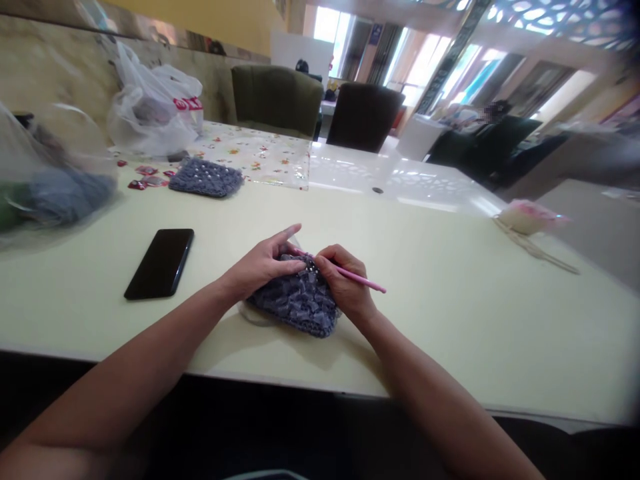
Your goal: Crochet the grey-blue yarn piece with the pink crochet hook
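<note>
A grey-blue crocheted piece (300, 300) with a ruffled surface is held just over the near part of the table. My left hand (270, 263) grips its upper left edge, thumb on top and index finger stretched outward. In my right hand (350, 283) is a pink crochet hook (367, 281), pinched near the work and pointing left toward the piece's top edge. The hook's tip is hidden near the left fingers. Light-coloured yarn shows under the left side of the piece.
A black phone (160, 263) lies to the left. Farther back are a second crocheted piece (206, 177), small red packets (145, 181) and a white plastic bag (155, 107). A clear bag with yarn (65, 193) stands far left, a pink-and-cream bundle (525, 217) right. Chairs (277, 100) stand behind; a person sits in the background.
</note>
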A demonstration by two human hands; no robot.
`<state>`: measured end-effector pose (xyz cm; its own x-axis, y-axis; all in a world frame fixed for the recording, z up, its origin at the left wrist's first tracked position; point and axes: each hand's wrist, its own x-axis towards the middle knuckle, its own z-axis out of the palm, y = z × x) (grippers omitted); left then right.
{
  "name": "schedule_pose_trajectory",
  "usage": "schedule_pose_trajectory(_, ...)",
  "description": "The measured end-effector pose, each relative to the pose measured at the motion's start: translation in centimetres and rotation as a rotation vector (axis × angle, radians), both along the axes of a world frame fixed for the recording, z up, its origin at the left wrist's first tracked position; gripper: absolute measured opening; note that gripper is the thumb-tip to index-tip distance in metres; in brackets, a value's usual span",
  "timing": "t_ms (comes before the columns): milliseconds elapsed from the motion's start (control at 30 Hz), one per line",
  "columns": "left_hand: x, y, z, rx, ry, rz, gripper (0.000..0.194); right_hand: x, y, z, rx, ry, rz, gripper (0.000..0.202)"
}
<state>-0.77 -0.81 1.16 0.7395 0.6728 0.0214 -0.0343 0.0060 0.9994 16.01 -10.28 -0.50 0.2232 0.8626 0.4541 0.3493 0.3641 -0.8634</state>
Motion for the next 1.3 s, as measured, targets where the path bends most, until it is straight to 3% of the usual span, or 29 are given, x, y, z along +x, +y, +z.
schedule_pose_trajectory(133,0.8,-1.6,-0.1,-0.190,-0.159,0.048,0.092,0.1,-0.1,-0.6,0.092,-0.300,0.001,0.022)
schedule_pose_trajectory(300,1.3,-2.5,-0.2,-0.199,-0.139,0.151,0.084,-0.7,-0.4,-0.7,0.203,-0.903,-0.279,0.030)
schedule_pose_trajectory(433,1.3,-2.3,-0.2,-0.259,-0.122,0.119,0.075,-1.5,-0.6,-0.7,0.300,-1.112,-0.437,0.028)
schedule_pose_trajectory(567,0.8,-1.6,0.3,-0.464,-0.118,-0.061,0.072,-1.7,-1.1,-0.6,0.409,-1.166,-0.447,0.027)
schedule_pose_trajectory(667,0.4,-1.4,0.6,-0.516,-0.142,-0.159,0.078,-1.4,-1.4,-0.5,0.451,-1.110,-0.399,0.025)
schedule_pose_trajectory(1000,0.0,-1.1,0.3,-0.244,-0.134,-0.177,0.097,0.6,-0.6,-0.2,0.403,-0.817,-0.034,0.022)
schedule_pose_trajectory(1067,0.2,-1.4,0.3,-0.151,-0.123,-0.133,0.097,0.0,-0.7,-0.2,0.369,-0.871,-0.116,0.026)
schedule_pose_trajectory(1167,0.9,-2.3,0.0,-0.072,-0.137,0.031,0.090,-1.3,-0.9,-0.2,0.361,-1.019,-0.392,0.028)
schedule_pose_trajectory(1233,1.4,-2.9,-0.1,-0.174,-0.177,0.116,0.085,-2.0,-1.0,-0.1,0.372,-1.100,-0.524,0.027)
schedule_pose_trajectory(1300,1.6,-3.2,0.0,-0.364,-0.203,0.113,0.081,-2.3,-1.1,-0.1,0.402,-1.148,-0.581,0.027)
